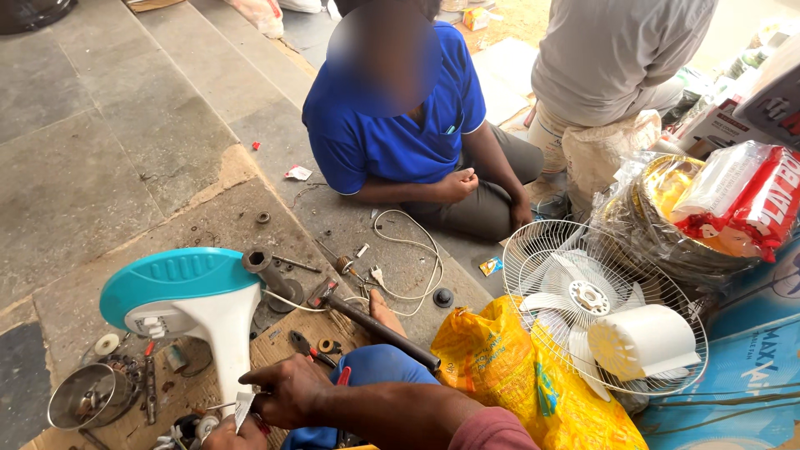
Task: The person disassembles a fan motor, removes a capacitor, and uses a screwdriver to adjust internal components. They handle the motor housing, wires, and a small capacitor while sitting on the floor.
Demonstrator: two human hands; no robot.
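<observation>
A fan stand lies on the stone floor, with a teal base point(179, 279) and a white neck point(231, 337) pointing toward me. My right hand point(287, 389), on a forearm with a maroon sleeve, curls its fingers around the neck's lower end beside a small white-and-metal piece point(243, 408). Only a bit of my left hand point(223, 436) shows at the bottom edge, just below that piece; its grip is hidden. My blue-trousered knee point(385, 367) and bare foot point(382, 308) lie to the right of my hands.
A hammer point(379, 329) lies by my foot. A metal bowl point(83, 396) of small parts, pliers point(304, 343), a tape roll point(107, 343) and a white cable point(410, 250) are scattered about. A wire fan grille point(542, 250) and yellow bag point(492, 358) sit right. Two people point(392, 125) sit ahead.
</observation>
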